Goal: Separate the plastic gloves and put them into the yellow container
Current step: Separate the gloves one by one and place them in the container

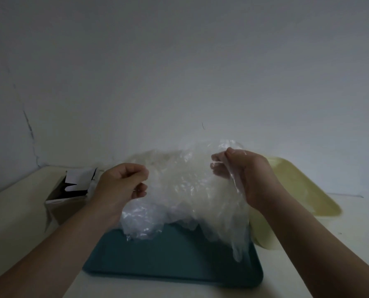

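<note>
From the head view, both hands are raised over a teal tray (179, 263) with a clump of clear plastic gloves (183, 190) stretched between them. The right hand (243, 175) has its fingers pinched together on a thin layer of glove film near the top right of the clump. The left hand (123, 181) is curled with thumb and fingertips closed at the clump's left edge; it seems to be nipping a layer there, though the film is too clear to be sure.

The step in hand looks like peeling one glove off the bunch. To do it well, each hand should hold only a single layer, right at an edge or cuff, and pull apart slowly and sideways so the film slides free rather than stretching or dragging neighbours along. Keeping the clump low over the tray would let loose ones fall back there.

The bulk of the gloves hangs between and below the hands, its lower ends touching the tray. The yellow container (304, 190) lies on the table (18, 222) just beyond the right hand, partly hidden by that wrist. A torn box (71, 190) sits behind the left hand.
</note>
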Motion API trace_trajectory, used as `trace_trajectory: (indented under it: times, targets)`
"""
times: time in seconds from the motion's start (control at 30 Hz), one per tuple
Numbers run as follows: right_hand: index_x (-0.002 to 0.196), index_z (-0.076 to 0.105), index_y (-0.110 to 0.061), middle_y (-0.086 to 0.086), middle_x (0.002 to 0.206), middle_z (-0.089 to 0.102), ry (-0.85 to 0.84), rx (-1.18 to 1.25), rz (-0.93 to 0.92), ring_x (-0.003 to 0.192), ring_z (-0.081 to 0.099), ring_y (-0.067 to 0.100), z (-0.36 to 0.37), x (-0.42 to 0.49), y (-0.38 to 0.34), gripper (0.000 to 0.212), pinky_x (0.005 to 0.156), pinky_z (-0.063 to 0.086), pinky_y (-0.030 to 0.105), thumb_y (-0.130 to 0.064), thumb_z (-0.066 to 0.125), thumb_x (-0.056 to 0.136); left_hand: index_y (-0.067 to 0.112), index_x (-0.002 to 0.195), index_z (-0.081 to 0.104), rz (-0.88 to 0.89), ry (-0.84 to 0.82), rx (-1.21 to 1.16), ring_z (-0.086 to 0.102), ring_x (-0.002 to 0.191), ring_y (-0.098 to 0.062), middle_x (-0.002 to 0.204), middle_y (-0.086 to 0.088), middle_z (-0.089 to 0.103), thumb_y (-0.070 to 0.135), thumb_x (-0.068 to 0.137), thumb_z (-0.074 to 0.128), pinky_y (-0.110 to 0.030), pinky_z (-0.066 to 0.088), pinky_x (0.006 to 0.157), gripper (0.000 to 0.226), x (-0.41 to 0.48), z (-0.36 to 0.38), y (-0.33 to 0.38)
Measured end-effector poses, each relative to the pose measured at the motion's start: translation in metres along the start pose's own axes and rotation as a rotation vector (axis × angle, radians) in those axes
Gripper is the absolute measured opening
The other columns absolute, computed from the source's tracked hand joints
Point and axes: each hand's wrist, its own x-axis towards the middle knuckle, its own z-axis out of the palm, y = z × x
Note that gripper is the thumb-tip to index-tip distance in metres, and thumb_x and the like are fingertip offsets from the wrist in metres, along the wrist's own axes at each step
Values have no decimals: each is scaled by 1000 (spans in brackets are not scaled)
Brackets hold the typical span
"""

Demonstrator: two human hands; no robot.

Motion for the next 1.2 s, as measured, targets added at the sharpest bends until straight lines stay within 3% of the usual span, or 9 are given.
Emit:
trace_trajectory:
  times: [0.17,0.27,0.4,0.5,0.63,0.8,0.93,1.07,1.2]
  targets:
    - [96,75,6,25,102,75,-205,-54,-82,96,74,41,-5,-7,-5,24,87,62,43,-8,56,96,17,119,73,-24,-308,127,71,115,-19,120,-3,76,51,78,82,-39,59,97,53,-6,20,20]
    - [99,73,9,25,103,75,-273,-73,-74,95,74,41,-6,-12,-10,27,86,62,44,-11,56,94,18,132,66,-201,-494,143,70,117,-17,126,1,73,57,69,92,-44,59,98,79,-9,42,25]
    - [115,70,6,23,116,73,-232,-253,-22,107,72,40,-18,-12,-27,37,92,60,54,-26,57,103,6,107,77,-216,-434,-2,72,79,-22,92,-14,73,22,79,84,-36,63,75,33,-6,64,33]
    - [112,73,1,31,112,69,-132,-444,-13,99,73,43,-39,-2,-52,41,88,59,61,-37,65,100,5,106,75,-95,-386,63,76,85,-24,100,-14,79,16,95,73,-29,63,73,15,1,71,43]
    - [97,74,2,22,85,68,84,-638,-17,66,71,30,-67,21,-82,44,51,56,32,-41,63,102,2,104,67,4,-419,152,79,95,-29,107,-12,80,11,101,66,-36,65,79,9,4,84,63]
    - [86,76,-8,22,75,72,238,-1049,-17,65,72,36,-89,51,-92,47,57,56,34,-51,63,97,-1,108,62,172,-518,277,79,90,-32,103,-11,80,7,102,64,-41,65,73,11,-6,101,84]
    - [100,81,-28,-3,117,72,45,-1004,-33,108,66,18,-94,53,-100,35,94,59,42,-56,60,98,-3,107,65,232,-578,350,78,92,-29,100,-12,80,7,100,64,-45,65,77,12,-10,108,87]
    - [99,82,-28,-3,97,67,30,-971,-215,86,63,10,-98,51,-104,33,78,53,27,-52,59,100,-2,106,66,219,-545,339,78,94,-30,99,-11,80,8,100,65,-45,65,79,11,-8,111,83]
    - [98,79,-12,4,75,70,21,-722,-199,75,63,28,-103,43,-111,37,73,63,43,-44,61,101,5,103,71,188,-496,302,77,100,-30,99,-11,80,15,97,72,-49,62,93,12,-8,124,78]
